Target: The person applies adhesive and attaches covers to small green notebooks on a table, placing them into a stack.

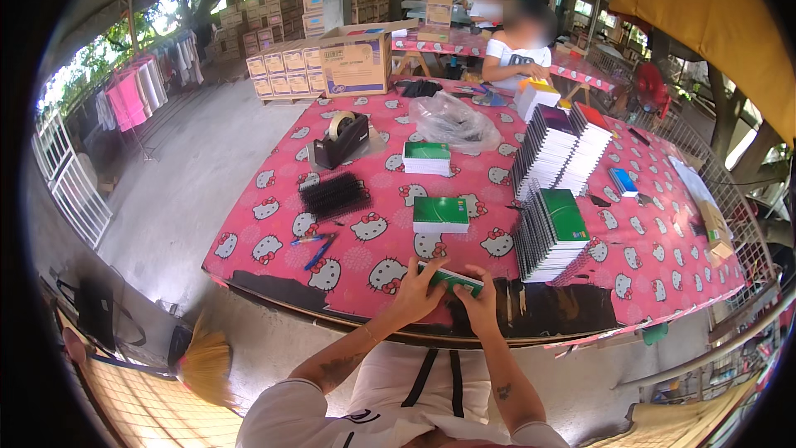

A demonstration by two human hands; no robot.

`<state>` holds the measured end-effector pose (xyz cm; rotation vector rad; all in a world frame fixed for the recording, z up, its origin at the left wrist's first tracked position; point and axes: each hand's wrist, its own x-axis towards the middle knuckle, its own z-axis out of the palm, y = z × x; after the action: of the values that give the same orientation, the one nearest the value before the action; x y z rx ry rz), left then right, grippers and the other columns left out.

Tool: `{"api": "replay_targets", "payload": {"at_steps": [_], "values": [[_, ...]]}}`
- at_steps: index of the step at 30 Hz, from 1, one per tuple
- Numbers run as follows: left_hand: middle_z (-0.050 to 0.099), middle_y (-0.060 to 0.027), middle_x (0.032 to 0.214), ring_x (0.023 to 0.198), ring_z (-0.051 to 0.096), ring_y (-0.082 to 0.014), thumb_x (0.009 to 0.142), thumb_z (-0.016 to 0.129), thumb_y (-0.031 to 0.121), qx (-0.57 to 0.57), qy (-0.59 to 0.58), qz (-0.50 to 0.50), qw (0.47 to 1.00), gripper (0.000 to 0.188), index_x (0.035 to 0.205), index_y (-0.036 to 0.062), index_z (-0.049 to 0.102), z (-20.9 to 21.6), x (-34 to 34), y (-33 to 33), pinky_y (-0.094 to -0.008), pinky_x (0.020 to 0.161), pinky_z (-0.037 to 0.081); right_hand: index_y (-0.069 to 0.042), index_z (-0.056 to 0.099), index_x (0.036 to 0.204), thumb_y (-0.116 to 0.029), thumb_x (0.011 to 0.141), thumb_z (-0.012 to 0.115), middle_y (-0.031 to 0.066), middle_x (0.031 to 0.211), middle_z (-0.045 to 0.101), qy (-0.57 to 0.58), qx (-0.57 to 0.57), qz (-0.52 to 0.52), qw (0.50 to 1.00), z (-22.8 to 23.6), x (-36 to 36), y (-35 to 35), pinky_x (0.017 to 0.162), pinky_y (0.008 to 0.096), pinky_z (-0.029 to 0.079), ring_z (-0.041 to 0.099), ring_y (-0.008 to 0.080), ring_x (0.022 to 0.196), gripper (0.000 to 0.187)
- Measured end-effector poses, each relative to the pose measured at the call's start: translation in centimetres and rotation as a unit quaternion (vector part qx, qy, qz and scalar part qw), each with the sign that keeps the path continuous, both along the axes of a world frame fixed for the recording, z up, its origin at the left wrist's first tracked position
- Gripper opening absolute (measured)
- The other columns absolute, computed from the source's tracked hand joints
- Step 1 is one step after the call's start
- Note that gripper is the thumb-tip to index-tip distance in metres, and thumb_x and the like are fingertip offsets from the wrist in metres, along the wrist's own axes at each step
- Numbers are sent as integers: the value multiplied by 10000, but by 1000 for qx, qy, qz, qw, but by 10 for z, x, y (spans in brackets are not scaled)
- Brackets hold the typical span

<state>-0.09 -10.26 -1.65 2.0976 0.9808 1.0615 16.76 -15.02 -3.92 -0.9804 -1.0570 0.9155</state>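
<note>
Both hands hold a small green-covered notepad (448, 278) at the table's near edge. My left hand (417, 292) grips its left end, and my right hand (478, 303) closes round the right end with the thumb on the cover. Whether this pad has a spiral is hidden by the fingers. Just beyond lies a stack of green-covered pads (440, 213), with a second green-topped stack (427, 157) farther back. To the right stands a tall pile of spiral-bound green notebooks (554, 235). A bundle of black binding spirals (334, 194) lies to the left.
Blue-handled pliers (320, 252) lie near left on the pink-covered table (377, 278). Farther back are a black tape dispenser (342, 140), a clear plastic bag (455, 121) and purple- and red-covered notebook piles (551, 145). A co-worker (516, 54) is across the table; cartons (356, 62) stand back left.
</note>
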Motion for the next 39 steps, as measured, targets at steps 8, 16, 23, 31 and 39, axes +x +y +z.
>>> {"api": "replay_targets", "payload": {"at_steps": [8, 16, 23, 31, 39], "values": [[614, -194, 1184, 1128, 545, -377, 910, 686, 223, 109, 50, 175, 977, 512, 1355, 11, 548, 11, -79, 110, -434, 970, 463, 8, 638, 1096, -78, 876, 769, 45, 989, 669, -80, -54, -42, 994, -1, 28, -20, 824, 258, 500, 608, 106, 907, 270], [586, -140, 952, 901, 588, -321, 925, 608, 118, 302, 253, 262, 881, 281, 1192, 36, 580, -12, -144, 178, -434, 791, 509, 28, 646, 1095, -51, 874, 750, 61, 995, 682, -64, -51, -13, 997, -6, 21, -19, 834, 259, 494, 616, 113, 917, 256], [653, -141, 1012, 976, 635, -217, 1003, 557, 147, -2, -49, 184, 982, 294, 1256, -2, 578, 33, -71, 84, -335, 734, 513, 32, 684, 1131, -48, 892, 732, 54, 1024, 696, -69, -59, -5, 996, 14, 22, -30, 849, 252, 490, 619, 106, 953, 256], [588, -178, 1321, 1262, 538, -239, 1041, 484, 113, -231, -319, 25, 919, 520, 1519, -27, 336, -18, -5, -26, -323, 1065, 409, 15, 682, 1124, -60, 914, 719, 11, 969, 684, -63, -19, 14, 998, -1, 8, -22, 794, 229, 469, 585, 71, 885, 226], [623, -140, 1272, 1209, 576, -202, 1046, 494, 105, -159, -345, 48, 924, 456, 1467, -44, 403, 8, -48, 33, -282, 1052, 425, 14, 676, 1141, -27, 912, 709, 12, 977, 678, -69, -53, 33, 996, -1, 9, -24, 785, 224, 466, 580, 65, 882, 234]]}}
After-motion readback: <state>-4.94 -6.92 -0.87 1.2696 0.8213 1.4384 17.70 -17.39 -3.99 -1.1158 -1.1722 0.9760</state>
